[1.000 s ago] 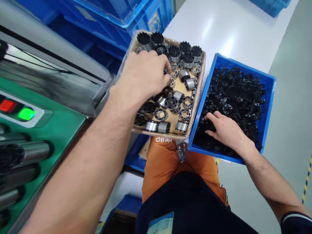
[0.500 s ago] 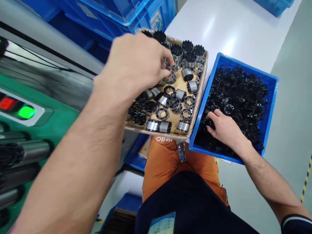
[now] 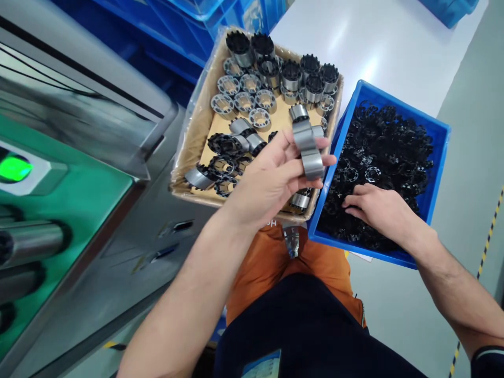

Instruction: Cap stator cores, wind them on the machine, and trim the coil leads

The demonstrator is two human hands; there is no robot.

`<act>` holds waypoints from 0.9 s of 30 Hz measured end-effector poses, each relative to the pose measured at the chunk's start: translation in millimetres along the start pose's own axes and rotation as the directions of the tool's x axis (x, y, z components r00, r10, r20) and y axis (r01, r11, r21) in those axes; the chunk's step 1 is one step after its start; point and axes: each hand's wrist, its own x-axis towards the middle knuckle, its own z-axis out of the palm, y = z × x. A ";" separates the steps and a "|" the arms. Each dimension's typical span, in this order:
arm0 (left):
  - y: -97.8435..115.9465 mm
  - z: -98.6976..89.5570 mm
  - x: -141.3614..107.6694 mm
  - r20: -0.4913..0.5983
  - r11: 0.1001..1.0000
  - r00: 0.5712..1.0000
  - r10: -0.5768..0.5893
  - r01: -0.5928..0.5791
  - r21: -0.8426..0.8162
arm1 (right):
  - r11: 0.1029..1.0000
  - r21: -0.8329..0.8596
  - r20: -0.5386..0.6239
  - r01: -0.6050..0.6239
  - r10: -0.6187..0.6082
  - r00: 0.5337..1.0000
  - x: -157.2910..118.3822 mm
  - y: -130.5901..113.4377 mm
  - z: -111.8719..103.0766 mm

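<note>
Above the front of the cardboard box (image 3: 181,152), my left hand (image 3: 275,170) is closed on two smooth steel motor cores (image 3: 309,144), held one against the other between thumb and fingers. Beneath it in the box are several similar cores, some bare with slotted ends (image 3: 244,102), others with black toothed plastic caps (image 3: 290,71). My right hand (image 3: 380,207) reaches into the blue bin (image 3: 440,157) heaped with black plastic end caps (image 3: 388,136). Its fingertips are pressed together at the heap; what they pinch is hidden.
A green machine (image 3: 79,231) with a lit green button (image 3: 16,167) and metal rollers stands at the left. Blue crates (image 3: 157,31) are stacked behind the box. Another blue container (image 3: 449,10) sits at the far end of the white table (image 3: 334,42).
My left hand has moved from the back of the box towards me and turned palm up, with two cores in its grip. My right hand has shifted slightly right within the bin.
</note>
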 end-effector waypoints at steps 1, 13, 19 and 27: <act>-3.2 0.9 -2.3 0.011 0.999 1.000 -0.017 0.017 -0.040 | 0.999 0.016 0.010 0.028 -0.028 1.000 -0.6 5.9 -0.8; -45.0 0.8 -7.2 0.187 0.975 0.964 0.187 -0.158 -0.159 | 0.948 0.254 -0.020 0.191 -0.193 0.981 3.1 20.7 5.6; -51.1 0.8 -11.4 0.178 0.971 0.962 0.209 -0.183 -0.152 | 0.827 0.469 -0.354 0.309 -0.145 0.924 -5.2 25.1 9.2; -51.3 9.5 -14.2 0.122 0.958 0.954 0.273 -0.257 -0.128 | 0.737 0.647 -0.175 0.194 -0.104 0.979 -2.7 8.1 -4.4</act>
